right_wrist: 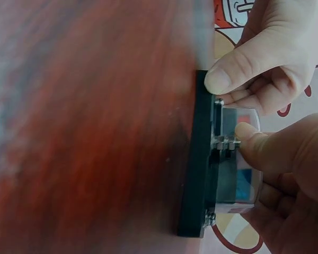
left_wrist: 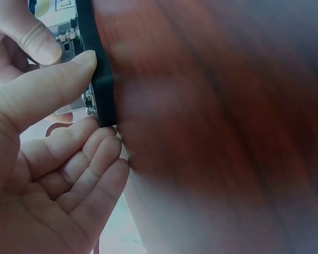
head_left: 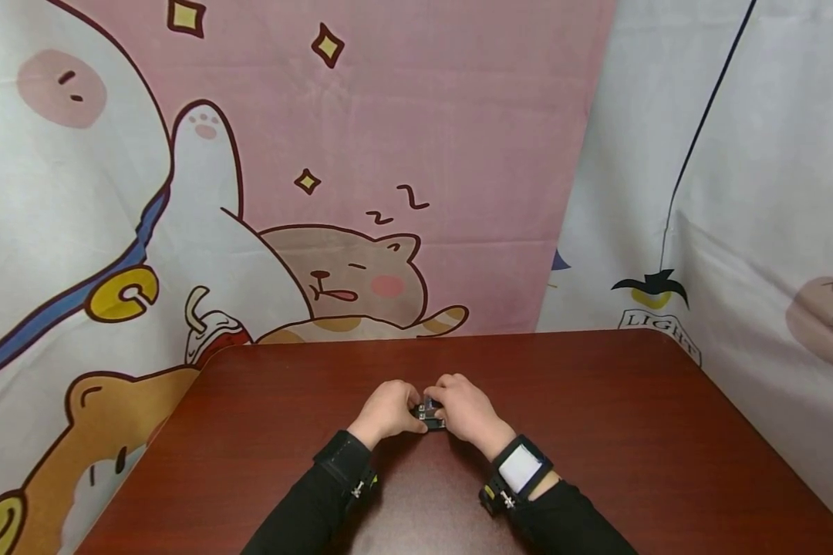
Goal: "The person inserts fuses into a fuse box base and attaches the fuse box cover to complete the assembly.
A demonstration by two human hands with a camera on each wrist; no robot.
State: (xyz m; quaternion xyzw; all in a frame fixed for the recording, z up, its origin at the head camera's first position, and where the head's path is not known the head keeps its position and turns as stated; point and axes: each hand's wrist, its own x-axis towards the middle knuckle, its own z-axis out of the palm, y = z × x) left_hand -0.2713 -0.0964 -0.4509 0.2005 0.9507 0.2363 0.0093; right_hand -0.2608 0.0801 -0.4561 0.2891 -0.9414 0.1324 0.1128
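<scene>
A small device [head_left: 431, 417] with a black base sits on the table between both hands. In the right wrist view its black base [right_wrist: 193, 169] carries a clear plastic cover [right_wrist: 231, 185] with red and blue parts inside, and metal terminal screws [right_wrist: 221, 143] along the front. My left hand [head_left: 389, 408] pinches one end of the base, thumb on the front edge. My right hand [head_left: 467, 408] grips the clear cover, thumb at the middle terminal screw and fingers behind it, partly hidden.
The brown table [head_left: 597, 447] extends around both hands, its far edge close to a cloth backdrop [head_left: 486, 154] printed with cartoon animals. A watch-like band with a white face [head_left: 519, 467] is on the right wrist. Wrist cameras are strapped under both wrists.
</scene>
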